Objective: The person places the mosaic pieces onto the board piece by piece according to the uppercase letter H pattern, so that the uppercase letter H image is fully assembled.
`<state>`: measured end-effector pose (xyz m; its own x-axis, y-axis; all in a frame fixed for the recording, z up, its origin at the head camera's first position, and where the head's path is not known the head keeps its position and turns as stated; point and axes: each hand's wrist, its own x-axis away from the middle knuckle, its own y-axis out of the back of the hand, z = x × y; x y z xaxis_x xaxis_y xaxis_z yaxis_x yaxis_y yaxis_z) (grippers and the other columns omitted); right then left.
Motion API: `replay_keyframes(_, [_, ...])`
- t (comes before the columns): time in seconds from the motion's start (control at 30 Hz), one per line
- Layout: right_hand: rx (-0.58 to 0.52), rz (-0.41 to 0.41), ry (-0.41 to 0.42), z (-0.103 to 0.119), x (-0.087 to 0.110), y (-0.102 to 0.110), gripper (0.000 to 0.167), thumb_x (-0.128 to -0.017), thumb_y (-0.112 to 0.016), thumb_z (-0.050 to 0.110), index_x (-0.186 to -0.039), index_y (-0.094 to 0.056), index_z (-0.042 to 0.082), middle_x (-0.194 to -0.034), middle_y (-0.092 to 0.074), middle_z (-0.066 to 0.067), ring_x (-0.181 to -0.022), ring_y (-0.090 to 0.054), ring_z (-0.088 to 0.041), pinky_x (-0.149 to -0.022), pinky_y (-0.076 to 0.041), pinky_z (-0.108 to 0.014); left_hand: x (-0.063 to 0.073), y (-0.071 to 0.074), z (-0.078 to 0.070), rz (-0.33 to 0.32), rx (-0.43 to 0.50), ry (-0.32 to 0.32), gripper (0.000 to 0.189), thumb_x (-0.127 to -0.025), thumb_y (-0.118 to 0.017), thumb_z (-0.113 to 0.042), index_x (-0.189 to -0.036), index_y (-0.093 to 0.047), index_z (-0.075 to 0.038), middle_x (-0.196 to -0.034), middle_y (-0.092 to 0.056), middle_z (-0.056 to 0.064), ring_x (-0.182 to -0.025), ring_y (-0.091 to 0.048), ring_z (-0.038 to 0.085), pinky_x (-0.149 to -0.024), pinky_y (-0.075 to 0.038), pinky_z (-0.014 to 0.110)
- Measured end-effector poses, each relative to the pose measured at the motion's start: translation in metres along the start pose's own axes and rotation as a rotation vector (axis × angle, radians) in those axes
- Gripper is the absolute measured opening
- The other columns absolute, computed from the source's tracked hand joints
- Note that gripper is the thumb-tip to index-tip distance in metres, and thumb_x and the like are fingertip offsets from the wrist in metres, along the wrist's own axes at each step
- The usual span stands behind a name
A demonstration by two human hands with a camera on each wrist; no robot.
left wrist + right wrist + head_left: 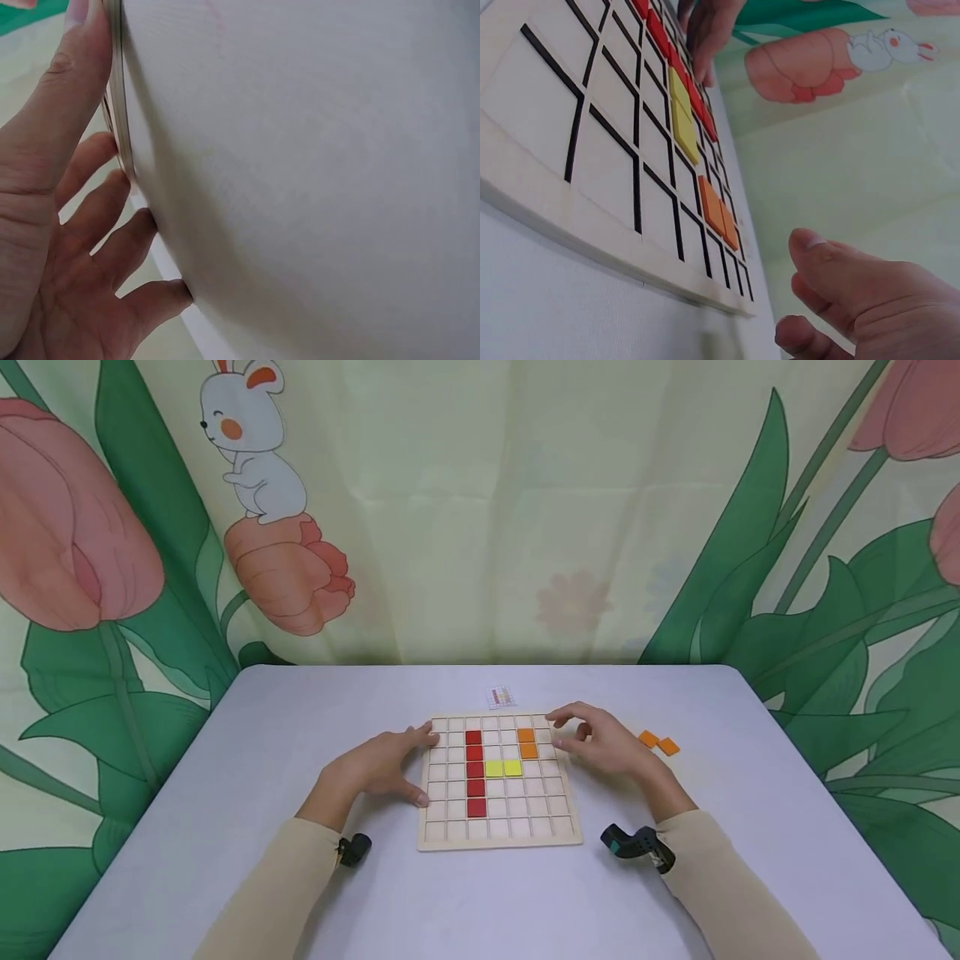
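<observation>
A square wooden grid board (pixel 450 835) lies flat on the table. On it several red tiles (pixel 476 769) form a column, two yellow tiles (pixel 502 768) sit side by side, and two orange tiles (pixel 527 743) stand one above the other. My left hand (pixel 378 766) rests against the board's left edge, thumb and fingers spread apart. Beside the upper right edge is my right hand (pixel 603 742), its fingers loosely bent; the right wrist view shows no tile in that hand (pixel 855 292).
Two loose orange tiles (pixel 658 742) lie on the white table (pixel 517 902) to the right of my right hand. A small pattern card (pixel 500 697) lies behind the board. A printed curtain (pixel 480 527) hangs along the table's far edge.
</observation>
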<state>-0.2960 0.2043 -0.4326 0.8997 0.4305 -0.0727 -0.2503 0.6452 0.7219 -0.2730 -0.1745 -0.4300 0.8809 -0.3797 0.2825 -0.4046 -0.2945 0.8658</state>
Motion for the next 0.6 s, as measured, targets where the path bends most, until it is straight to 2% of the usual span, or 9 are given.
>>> replay_keyframes(0.3, [0.032, -0.023, 0.019, -0.012, 0.016, 0.014, 0.040, -0.095, -0.076, 0.018, -0.133, -0.066, 0.011, -0.114, -0.066, -0.006, -0.080, -0.058, -0.019, -0.068, -0.049, -0.028, -0.002, -0.004, -0.003, 0.008, 0.040, -0.001, 0.106, -0.066, -0.096, -0.045, -0.157, -0.044, -0.030, -0.169, -0.026, -0.008, -0.156, -0.026, 0.028, -0.121, -0.032, 0.053])
replay_keyframes(0.47, [0.026, -0.051, 0.061, -0.020, 0.022, 0.018, 0.039, -0.094, -0.077, 0.017, -0.131, -0.066, 0.011, -0.112, -0.067, -0.006, -0.079, -0.059, -0.019, -0.067, -0.049, -0.028, -0.001, -0.005, -0.004, 0.007, 0.022, -0.016, 0.107, -0.066, -0.095, -0.046, -0.157, -0.043, -0.029, -0.170, -0.022, -0.009, -0.156, -0.025, 0.029, -0.122, -0.032, 0.053])
replay_keyframes(0.6, [0.022, -0.068, 0.080, -0.026, 0.026, 0.020, 0.039, -0.094, -0.078, 0.018, -0.130, -0.067, 0.011, -0.112, -0.067, -0.008, -0.081, -0.060, -0.017, -0.067, -0.050, -0.026, 0.000, -0.001, -0.001, -0.011, 0.002, -0.016, 0.107, -0.065, -0.096, -0.046, -0.157, -0.044, -0.028, -0.169, -0.026, -0.008, -0.155, -0.029, 0.030, -0.121, -0.033, 0.052])
